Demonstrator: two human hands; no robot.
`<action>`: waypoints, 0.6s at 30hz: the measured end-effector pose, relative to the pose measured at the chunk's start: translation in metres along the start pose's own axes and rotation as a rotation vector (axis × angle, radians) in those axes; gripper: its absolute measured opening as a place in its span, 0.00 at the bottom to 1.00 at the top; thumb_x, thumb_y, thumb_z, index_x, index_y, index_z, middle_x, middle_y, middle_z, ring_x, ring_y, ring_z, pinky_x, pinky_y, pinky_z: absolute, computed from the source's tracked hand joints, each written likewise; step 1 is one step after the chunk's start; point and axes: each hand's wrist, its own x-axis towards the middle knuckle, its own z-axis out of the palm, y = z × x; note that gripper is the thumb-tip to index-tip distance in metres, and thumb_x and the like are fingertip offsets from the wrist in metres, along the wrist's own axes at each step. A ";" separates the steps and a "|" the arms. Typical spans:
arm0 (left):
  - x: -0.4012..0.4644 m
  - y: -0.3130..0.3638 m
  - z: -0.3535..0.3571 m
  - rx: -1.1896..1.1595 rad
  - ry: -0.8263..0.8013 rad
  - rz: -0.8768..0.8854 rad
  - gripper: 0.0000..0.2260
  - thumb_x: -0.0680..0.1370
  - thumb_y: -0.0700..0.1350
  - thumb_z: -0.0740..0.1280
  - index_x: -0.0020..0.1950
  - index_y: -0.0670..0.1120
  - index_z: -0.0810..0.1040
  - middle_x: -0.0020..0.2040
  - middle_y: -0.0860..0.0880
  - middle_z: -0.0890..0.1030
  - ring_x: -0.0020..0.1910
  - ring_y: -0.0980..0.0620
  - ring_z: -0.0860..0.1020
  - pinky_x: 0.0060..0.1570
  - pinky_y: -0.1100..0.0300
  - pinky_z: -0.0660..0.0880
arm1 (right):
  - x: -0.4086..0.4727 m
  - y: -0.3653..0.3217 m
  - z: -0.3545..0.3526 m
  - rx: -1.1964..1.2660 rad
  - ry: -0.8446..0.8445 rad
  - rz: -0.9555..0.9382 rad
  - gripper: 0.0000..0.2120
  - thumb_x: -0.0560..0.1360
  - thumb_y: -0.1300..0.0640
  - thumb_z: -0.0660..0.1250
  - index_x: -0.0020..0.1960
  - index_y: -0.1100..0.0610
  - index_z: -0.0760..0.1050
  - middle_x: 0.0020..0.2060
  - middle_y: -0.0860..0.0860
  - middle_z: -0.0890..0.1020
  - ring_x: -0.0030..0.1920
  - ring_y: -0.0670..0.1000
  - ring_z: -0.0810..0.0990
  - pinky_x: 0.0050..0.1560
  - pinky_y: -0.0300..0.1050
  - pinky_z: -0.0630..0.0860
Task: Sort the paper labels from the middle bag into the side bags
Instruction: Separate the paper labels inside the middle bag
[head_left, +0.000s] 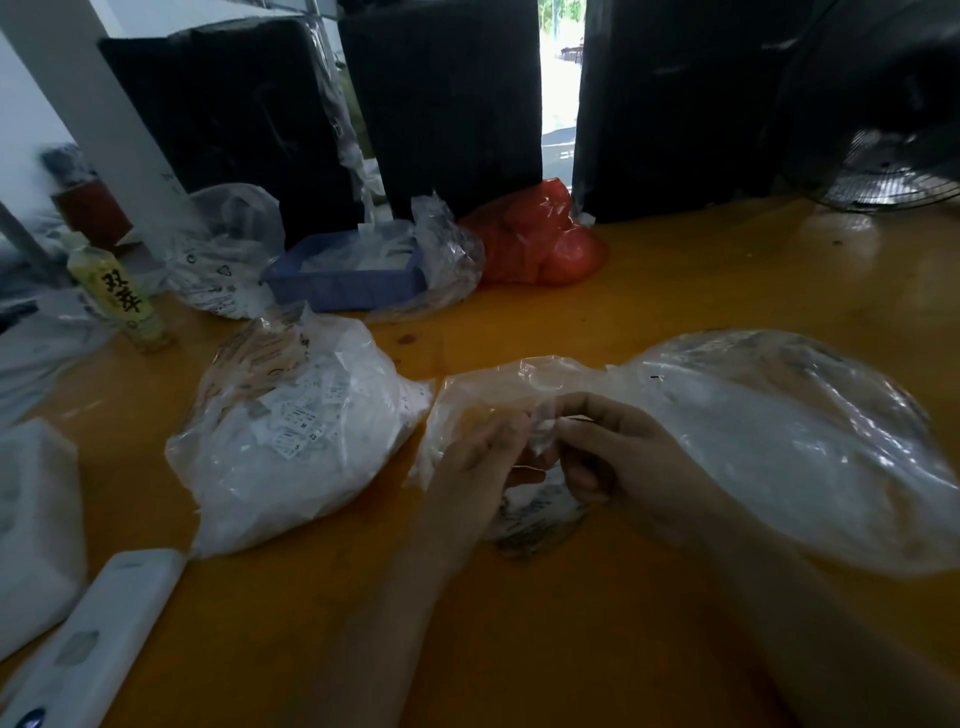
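Note:
Three clear plastic bags lie on the orange table. The left bag (291, 441) is full of white paper labels with printed text. The middle bag (483, 387) is small and crumpled, with a few labels (535, 512) below my hands. The right bag (795, 447) is large and puffed up. My left hand (478, 462) and my right hand (618, 447) meet over the middle bag. Both pinch a small bunch of white labels (543, 434) between their fingertips.
A blue tray (343, 286) in a clear bag, a red bag (540, 239) and another bag of labels (223, 249) stand at the back. A green drink bottle (119, 296) is at the left, a fan (883, 176) at the right. White items (93, 639) lie near left.

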 end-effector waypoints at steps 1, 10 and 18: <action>0.000 -0.001 -0.001 -0.044 0.015 -0.022 0.14 0.79 0.64 0.67 0.59 0.60 0.84 0.54 0.51 0.87 0.56 0.52 0.85 0.56 0.56 0.82 | 0.000 0.002 0.002 -0.014 -0.015 -0.011 0.10 0.81 0.57 0.65 0.59 0.61 0.77 0.42 0.60 0.79 0.30 0.51 0.68 0.29 0.43 0.65; 0.002 -0.010 -0.008 -0.066 0.058 -0.057 0.16 0.78 0.48 0.76 0.65 0.53 0.80 0.45 0.51 0.85 0.48 0.52 0.86 0.47 0.61 0.81 | 0.002 0.006 0.013 -0.540 0.182 -0.100 0.17 0.75 0.33 0.61 0.55 0.42 0.77 0.40 0.48 0.82 0.30 0.54 0.76 0.31 0.44 0.71; 0.002 -0.009 -0.008 -0.016 0.142 -0.111 0.04 0.78 0.51 0.76 0.52 0.57 0.87 0.48 0.56 0.87 0.47 0.59 0.84 0.44 0.66 0.79 | 0.003 0.011 0.004 -0.602 0.234 -0.170 0.09 0.79 0.45 0.67 0.42 0.46 0.77 0.34 0.46 0.78 0.31 0.48 0.72 0.31 0.39 0.70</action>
